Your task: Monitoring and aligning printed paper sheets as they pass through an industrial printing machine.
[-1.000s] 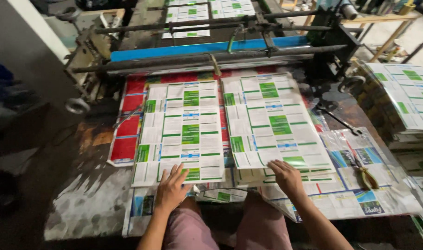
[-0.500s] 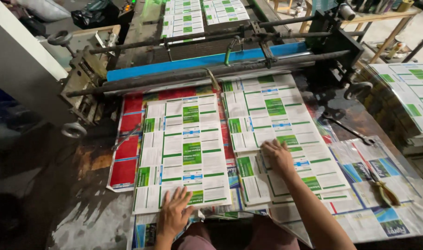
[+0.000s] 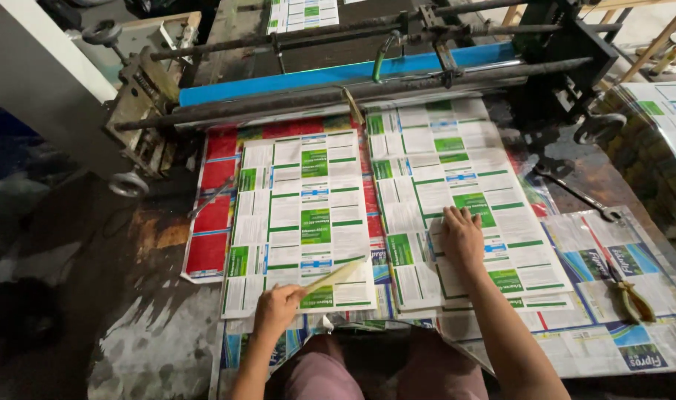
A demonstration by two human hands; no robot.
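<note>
Printed sheets (image 3: 456,185) under flat, spread right hand (image 3: 462,235); left hand (image 3: 277,307) pinches stick (image 3: 336,276).

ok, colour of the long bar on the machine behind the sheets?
Bright blue bar, clearest in the head view, running above the printed sheets.

Two stacks of green-and-white printed sheets lie side by side on the table (image 3: 153,348): a left stack (image 3: 301,215) and a right stack (image 3: 456,185). Two hands are in view, the left hand (image 3: 276,310) and the right hand (image 3: 462,237). One flat tan stick (image 3: 334,278), one wrench (image 3: 579,194) and one red-printed sheet (image 3: 213,215) are also visible.
</note>
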